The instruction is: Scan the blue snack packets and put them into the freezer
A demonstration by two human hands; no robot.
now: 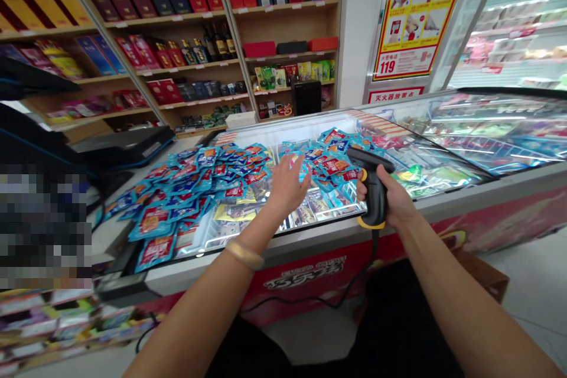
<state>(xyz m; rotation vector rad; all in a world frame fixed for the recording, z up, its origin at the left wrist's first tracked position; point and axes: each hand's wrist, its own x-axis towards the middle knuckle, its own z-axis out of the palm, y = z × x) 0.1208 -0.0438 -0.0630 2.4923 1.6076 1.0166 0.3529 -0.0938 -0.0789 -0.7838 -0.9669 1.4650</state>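
My right hand (392, 198) is wrapped round the grip of a black barcode scanner (376, 204) with yellow trim, held upright above the glass lid of a chest freezer (319, 236). A black cable hangs down from the scanner's base. My left hand (287, 183) hovers over the lid with fingers apart and nothing seen in it; a gold bracelet (245, 254) circles that wrist. To its left lies a big heap of small blue and red snack packets (199, 171). A second pile of similar packets (330, 159) spreads between my left hand and the scanner.
Wooden shelves (177, 15) with boxed goods and bottles line the back wall. A dark checkout device (119, 144) stands at the left. Through the freezer glass, packaged frozen goods (305, 212) show. The scanner's cable (305, 302) loops in front of the freezer. A brown stool (482, 274) is at the right.
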